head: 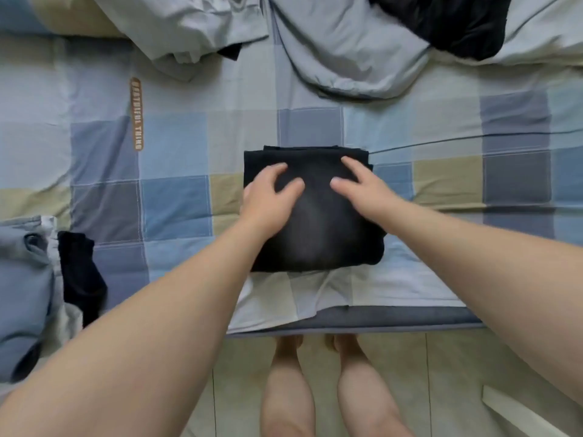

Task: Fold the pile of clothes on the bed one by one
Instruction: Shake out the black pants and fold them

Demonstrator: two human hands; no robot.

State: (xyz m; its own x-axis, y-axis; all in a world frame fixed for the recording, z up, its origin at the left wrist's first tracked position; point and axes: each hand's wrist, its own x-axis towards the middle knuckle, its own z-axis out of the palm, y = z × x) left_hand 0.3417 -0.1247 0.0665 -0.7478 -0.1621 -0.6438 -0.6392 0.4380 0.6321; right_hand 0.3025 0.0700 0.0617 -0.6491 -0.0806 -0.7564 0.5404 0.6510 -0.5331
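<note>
Bare legs (287, 402) stand on a pale tiled floor (448, 361), close against the bed's edge; just past that edge, on the checked sheet (176, 203), lies the folded dark garment (318, 238), a neat squarish block in the middle of the view. Both hands rest on its far half; the left hand (268, 198) lies flat near its left side with fingers loosely spread and slightly bent, grasping nothing; the right hand (362, 186) lies beside it, apart from it, fingers straight and relaxed on the cloth. At the near left a blue-grey garment (22, 279) is heaped, with a black piece (80, 279) lying against its right side, well apart from the folded one. Farther off a brown label (136, 113) runs along the sheet; beyond it a rumpled pale duvet (340, 52) spreads across the far side, a black garment (457, 23) crumpled on it at the right.
</note>
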